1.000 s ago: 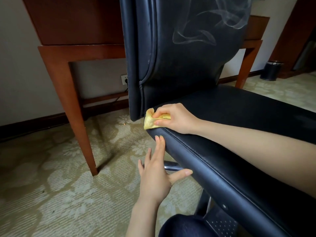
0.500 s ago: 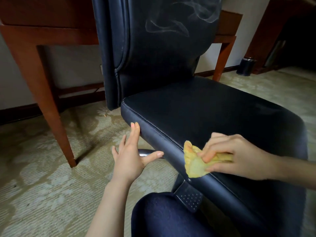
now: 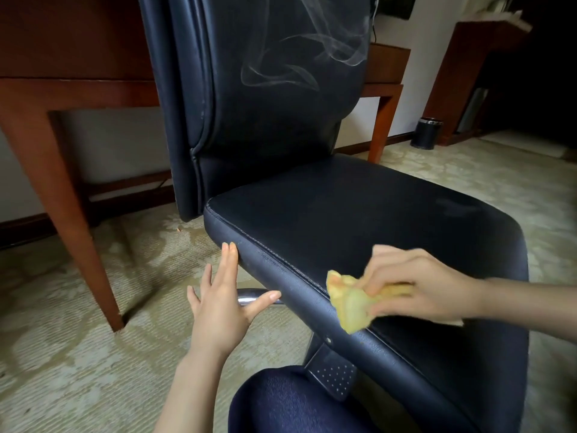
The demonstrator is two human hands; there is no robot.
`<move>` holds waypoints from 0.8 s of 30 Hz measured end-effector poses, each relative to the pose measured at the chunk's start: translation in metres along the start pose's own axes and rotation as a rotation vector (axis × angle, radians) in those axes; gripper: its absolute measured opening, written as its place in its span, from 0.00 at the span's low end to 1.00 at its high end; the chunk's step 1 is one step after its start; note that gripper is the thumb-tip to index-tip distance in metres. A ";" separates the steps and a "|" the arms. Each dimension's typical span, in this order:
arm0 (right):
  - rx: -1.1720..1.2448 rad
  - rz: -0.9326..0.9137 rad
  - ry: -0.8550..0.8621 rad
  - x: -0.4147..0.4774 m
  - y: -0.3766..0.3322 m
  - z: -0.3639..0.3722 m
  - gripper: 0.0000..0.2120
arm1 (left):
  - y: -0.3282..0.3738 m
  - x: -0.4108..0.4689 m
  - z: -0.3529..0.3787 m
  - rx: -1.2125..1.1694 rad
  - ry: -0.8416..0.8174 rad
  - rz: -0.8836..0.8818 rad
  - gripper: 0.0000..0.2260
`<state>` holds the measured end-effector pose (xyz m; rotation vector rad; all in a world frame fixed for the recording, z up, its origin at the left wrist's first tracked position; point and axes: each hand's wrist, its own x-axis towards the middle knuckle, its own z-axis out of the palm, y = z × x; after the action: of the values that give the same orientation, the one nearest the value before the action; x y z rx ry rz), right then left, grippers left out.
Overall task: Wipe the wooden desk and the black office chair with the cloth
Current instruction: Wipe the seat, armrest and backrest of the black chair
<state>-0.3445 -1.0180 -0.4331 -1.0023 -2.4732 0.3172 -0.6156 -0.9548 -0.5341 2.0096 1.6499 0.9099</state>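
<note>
The yellow cloth lies on the side edge of the black chair seat, at 5 o'clock, gripped by the right hand. The left hand, at 7 o'clock, has straight fingers touching the seat side. The wooden desk stands behind, at 10 o'clock.

Dim indoor daylight, soft and brightest on the pale carpet at left and far right; deep murk in the upper right corner. Faint sheen and pale smears on the black chair, a small glint on the chrome bar. Motion blur on the right hand and yellow cloth; wide-angle bending of the desk legs near the edges.
</note>
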 end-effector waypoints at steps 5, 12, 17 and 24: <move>-0.078 0.228 0.182 0.055 0.051 0.005 0.06 | -0.002 0.001 -0.001 0.028 0.032 0.068 0.47; -0.122 0.479 0.359 0.114 0.121 0.009 0.06 | -0.005 0.003 -0.001 0.039 0.024 0.061 0.45; -0.212 0.678 0.465 0.150 0.153 0.009 0.10 | -0.001 0.003 -0.007 0.012 0.038 0.074 0.44; -0.146 0.691 0.331 0.134 0.143 0.003 0.13 | 0.007 0.008 -0.017 -0.047 -0.076 -0.029 0.35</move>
<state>-0.3454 -0.8226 -0.4451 -1.7962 -1.8126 0.1596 -0.6212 -0.9509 -0.5155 1.9590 1.5977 0.8432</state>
